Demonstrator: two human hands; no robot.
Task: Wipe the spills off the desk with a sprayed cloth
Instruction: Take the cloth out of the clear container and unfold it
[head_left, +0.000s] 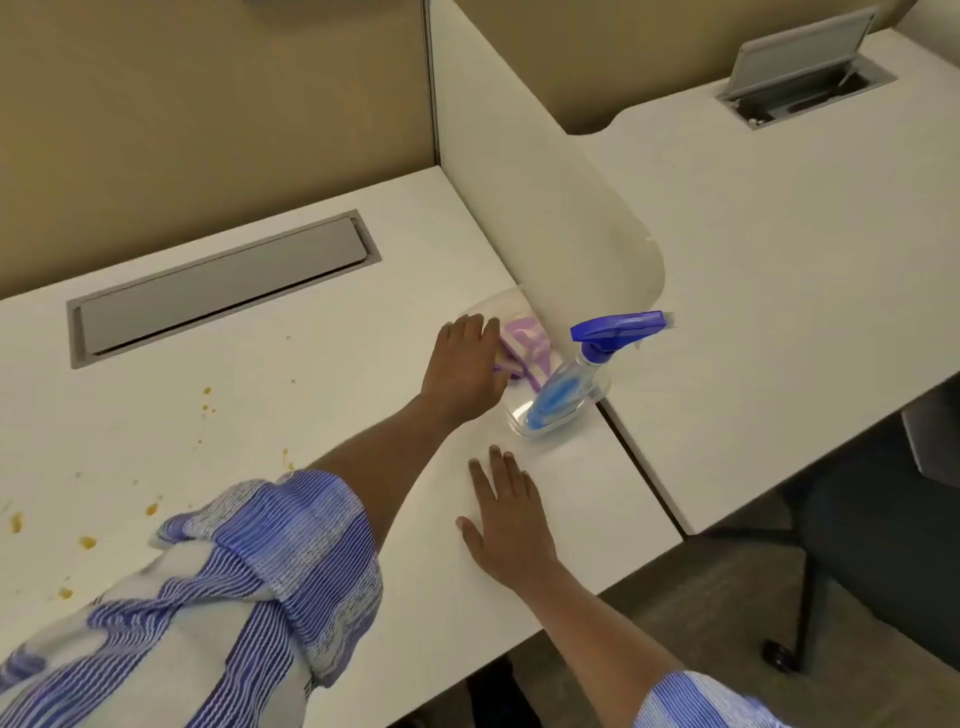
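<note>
A purple-and-white cloth (522, 349) lies bunched on the white desk (311, 415), far to the right, against the foot of the white divider panel (550, 208) that separates this desk from the neighbouring desk (779, 260). Just right of the cloth and touching it stands a clear spray bottle (563, 395) with a blue trigger head (621, 327); it holds a small amount of clear liquid at the bottom, and a blue tube shows inside. The bottle sits at the desk's right edge, between the cloth and the gap to the next desk.

Orange-yellow spills (88, 543) dot the left part of the desk, well apart from the cloth, with smaller specks up toward the closed grey cable hatch (223, 291). A similar hatch (805, 73) stands open on the neighbouring desk. A dark office chair (883, 545) stands below right.

The left hand (465, 371) reaches across, fingers curled over the cloth's left edge, gripping it; the striped blue-and-white sleeve (249, 571) is rolled up. The right hand (506, 519) lies flat and spread on the desk, holding nothing, near the bottle's base but apart from it.
</note>
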